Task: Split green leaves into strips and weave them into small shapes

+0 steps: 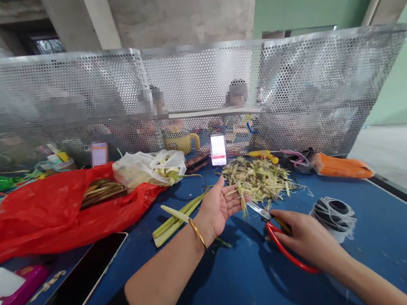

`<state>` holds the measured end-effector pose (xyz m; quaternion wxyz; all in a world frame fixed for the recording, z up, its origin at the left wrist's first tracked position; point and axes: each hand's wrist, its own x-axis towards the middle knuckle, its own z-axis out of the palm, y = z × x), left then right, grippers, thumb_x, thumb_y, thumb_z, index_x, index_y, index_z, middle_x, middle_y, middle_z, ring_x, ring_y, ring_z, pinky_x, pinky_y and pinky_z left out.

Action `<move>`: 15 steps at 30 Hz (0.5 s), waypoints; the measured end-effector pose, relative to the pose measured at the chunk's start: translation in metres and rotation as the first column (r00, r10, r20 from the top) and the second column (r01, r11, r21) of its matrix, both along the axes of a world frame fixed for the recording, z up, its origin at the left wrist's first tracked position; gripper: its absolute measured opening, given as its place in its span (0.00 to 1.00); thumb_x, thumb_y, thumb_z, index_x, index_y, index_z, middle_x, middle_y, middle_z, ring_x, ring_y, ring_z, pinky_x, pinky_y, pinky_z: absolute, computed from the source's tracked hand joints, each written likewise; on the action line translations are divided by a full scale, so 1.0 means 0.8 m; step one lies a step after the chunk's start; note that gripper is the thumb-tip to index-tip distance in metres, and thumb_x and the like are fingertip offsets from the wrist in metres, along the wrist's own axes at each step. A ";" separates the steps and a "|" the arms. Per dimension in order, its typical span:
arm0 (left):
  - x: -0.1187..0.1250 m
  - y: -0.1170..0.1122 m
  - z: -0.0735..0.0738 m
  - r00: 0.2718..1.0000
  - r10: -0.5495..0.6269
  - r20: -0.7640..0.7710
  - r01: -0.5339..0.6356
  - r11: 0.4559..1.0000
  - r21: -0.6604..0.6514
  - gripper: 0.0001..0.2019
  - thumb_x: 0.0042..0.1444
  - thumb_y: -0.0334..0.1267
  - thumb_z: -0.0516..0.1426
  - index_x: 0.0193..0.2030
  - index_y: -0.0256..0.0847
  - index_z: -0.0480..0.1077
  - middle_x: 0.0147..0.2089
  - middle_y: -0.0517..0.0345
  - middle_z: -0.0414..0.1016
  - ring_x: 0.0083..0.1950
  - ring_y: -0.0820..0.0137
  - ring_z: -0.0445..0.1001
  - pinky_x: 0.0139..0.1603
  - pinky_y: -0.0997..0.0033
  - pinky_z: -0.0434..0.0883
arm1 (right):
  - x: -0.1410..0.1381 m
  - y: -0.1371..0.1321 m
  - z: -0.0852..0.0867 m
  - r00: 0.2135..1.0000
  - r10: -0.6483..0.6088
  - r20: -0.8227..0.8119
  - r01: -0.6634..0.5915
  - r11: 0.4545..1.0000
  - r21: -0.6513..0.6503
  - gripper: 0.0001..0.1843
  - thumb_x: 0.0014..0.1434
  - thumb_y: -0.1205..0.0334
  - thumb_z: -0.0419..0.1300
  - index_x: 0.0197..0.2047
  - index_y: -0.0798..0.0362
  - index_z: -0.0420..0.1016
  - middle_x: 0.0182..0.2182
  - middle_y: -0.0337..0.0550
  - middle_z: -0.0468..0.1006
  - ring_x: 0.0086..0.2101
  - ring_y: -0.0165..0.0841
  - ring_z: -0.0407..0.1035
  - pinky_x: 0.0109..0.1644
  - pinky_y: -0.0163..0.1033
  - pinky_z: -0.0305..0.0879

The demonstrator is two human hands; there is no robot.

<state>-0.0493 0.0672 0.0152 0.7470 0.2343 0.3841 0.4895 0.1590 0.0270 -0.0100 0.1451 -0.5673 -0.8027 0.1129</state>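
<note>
My left hand [220, 205], palm up with a gold bangle at the wrist, has a small pale-green piece of plant strips [243, 198] at its fingertips. How the fingers grip it is partly hidden. In my right hand [300, 232] are scissors [286, 251] with red handles; their blades point at that piece and reach close to the left fingertips. Just behind lies a heap of shredded pale-green plant scraps [259, 177]. Several longer flat green stalks [177, 223] rest on the blue table beside my left wrist.
A red plastic bag [56, 207] with dried strips and a white bag [145, 167] lie left. Nearer are a large black-screened tablet or phone [75, 289] and a purple power strip [16, 297]. Cord spool [334, 218] and orange packet [340, 164] sit right. A perforated metal screen [200, 73] stands behind.
</note>
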 end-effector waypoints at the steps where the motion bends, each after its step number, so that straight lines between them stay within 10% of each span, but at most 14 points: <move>1: -0.001 0.000 0.000 1.000 -0.014 0.019 0.015 1.000 -0.012 0.25 0.63 0.52 0.44 0.39 0.30 0.70 0.35 0.40 0.79 0.34 0.64 0.79 0.35 0.70 0.74 | 0.000 0.000 0.000 1.000 0.003 0.006 -0.003 1.000 -0.004 0.25 0.57 0.50 0.56 0.55 0.51 0.71 0.45 0.48 0.80 0.43 0.44 0.74 0.43 0.41 0.67; 10: -0.001 0.003 -0.003 0.998 -0.013 0.064 0.014 1.000 -0.008 0.33 0.59 0.62 0.42 0.43 0.30 0.67 0.39 0.35 0.77 0.38 0.62 0.79 0.38 0.67 0.74 | -0.001 -0.002 -0.005 0.975 0.104 0.197 -0.104 0.994 -0.009 0.23 0.58 0.55 0.55 0.56 0.49 0.68 0.41 0.47 0.79 0.36 0.39 0.75 0.35 0.37 0.64; 15: 0.000 -0.002 -0.010 0.971 -0.146 -0.188 0.159 0.986 0.053 0.15 0.54 0.46 0.59 0.38 0.34 0.70 0.42 0.43 0.78 0.36 0.68 0.78 0.34 0.73 0.72 | -0.006 -0.010 -0.008 0.909 0.307 0.283 -0.310 0.950 -0.036 0.17 0.58 0.58 0.55 0.50 0.49 0.71 0.35 0.45 0.78 0.32 0.37 0.74 0.31 0.35 0.59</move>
